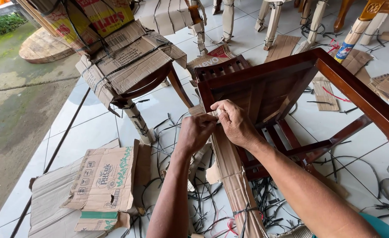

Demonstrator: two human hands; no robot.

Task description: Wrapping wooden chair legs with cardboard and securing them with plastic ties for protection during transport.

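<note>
A dark red-brown wooden chair [335, 79] lies on its side on the white tiled floor. One of its legs [236, 180] is wrapped in brown cardboard and bound low down with black strapping. My left hand [195, 132] and my right hand [235, 123] meet at the top end of that cardboard wrap, both pinching its edge where it reaches the chair frame. My thumbs and fingertips press together on the cardboard.
Cut black strapping [203, 198] litters the tiles under my arms. Flattened cardboard boxes [102, 180] lie at the lower left. A cardboard-wrapped chair [128, 66] stands at the upper left, more wrapped furniture legs [271, 22] stand behind. Bare ground [13, 110] borders the tiles on the left.
</note>
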